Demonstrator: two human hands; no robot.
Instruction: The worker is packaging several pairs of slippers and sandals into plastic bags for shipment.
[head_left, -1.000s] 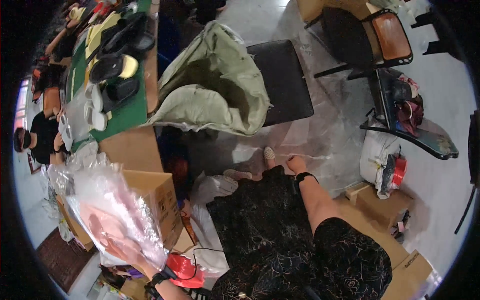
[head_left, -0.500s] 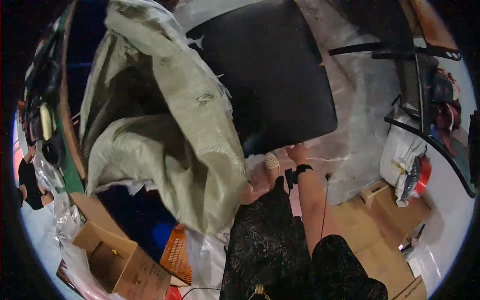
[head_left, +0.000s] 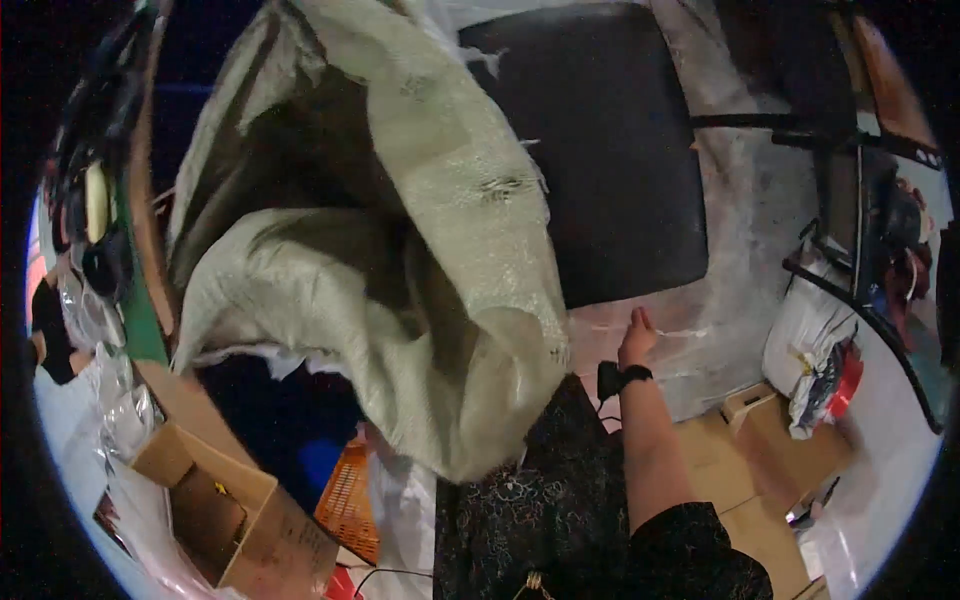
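Grey floor lies open right of centre. The pale green sack gapes at left, its rim overlapping the black seat. The right hand is near the seat's lower edge, apart from the sack; I cannot tell either hand's grip.

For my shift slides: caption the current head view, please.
Open pale-green sack beside a black seat, the right hand near the seat's edge, the left hand out of sight.
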